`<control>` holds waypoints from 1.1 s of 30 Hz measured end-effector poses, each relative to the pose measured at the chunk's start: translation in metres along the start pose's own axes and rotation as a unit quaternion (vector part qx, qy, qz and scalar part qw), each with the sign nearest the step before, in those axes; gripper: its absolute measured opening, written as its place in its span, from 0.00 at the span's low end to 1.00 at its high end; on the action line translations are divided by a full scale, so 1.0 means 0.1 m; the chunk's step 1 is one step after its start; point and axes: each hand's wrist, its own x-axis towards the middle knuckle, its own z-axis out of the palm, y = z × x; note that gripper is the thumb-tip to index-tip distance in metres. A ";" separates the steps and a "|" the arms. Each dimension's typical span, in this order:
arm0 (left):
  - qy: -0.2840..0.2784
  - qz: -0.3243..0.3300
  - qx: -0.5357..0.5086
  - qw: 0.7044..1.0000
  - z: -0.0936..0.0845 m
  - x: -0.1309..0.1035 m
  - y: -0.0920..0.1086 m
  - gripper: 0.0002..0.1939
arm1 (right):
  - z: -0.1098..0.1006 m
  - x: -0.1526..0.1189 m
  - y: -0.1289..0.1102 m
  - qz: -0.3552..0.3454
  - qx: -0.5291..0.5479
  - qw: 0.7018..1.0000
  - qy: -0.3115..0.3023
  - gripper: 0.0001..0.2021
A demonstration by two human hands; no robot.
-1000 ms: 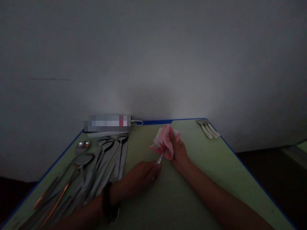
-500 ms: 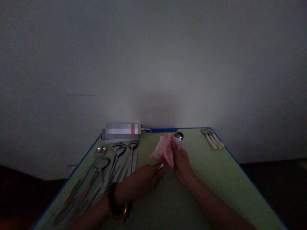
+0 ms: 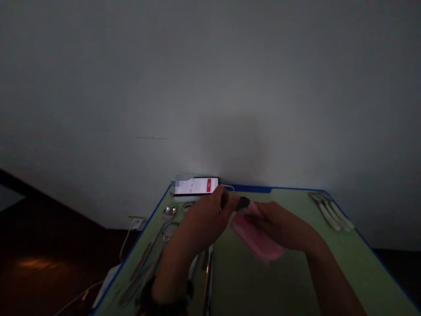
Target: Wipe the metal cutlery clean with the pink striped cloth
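Note:
My left hand (image 3: 207,215) is closed at the edge of a spoon (image 3: 243,202), whose dark bowl shows between my hands; its handle is hidden. A folded pink and white cloth (image 3: 258,241) lies against the spoon and hangs down below it. Closed round the cloth from the other side is my right hand (image 3: 283,224), its fingertips partly covered by the folds. Both hands are above the middle of the green table (image 3: 243,285). Under and beside my left forearm lie several metal spoons and other utensils (image 3: 144,263), partly hidden by the arm.
Three pale-handled forks (image 3: 330,213) lie side by side at the far right corner. At the back left, a phone (image 3: 195,186) with a lit screen leans near the wall, a cable beside it. A small round spoon bowl (image 3: 169,212) rests near the left edge.
My hands have turned so the spoon's bowl now sits between them, and the cloth hangs lower to the right. My left hand has risen. The view has shifted left.

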 end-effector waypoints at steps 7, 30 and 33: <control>-0.072 0.100 -0.008 0.992 0.08 0.13 -0.10 0.17 | -0.02 0.06 -0.04 0.040 -0.012 0.999 -0.018 0.10; -0.060 0.165 -0.047 0.983 -0.11 -0.16 0.25 0.18 | -0.48 -0.56 -0.20 0.031 -0.052 0.998 0.017 0.06; -0.099 0.151 -0.036 0.983 -0.14 -0.21 0.32 0.20 | -0.46 -0.58 -0.26 0.033 -0.069 0.995 0.070 0.07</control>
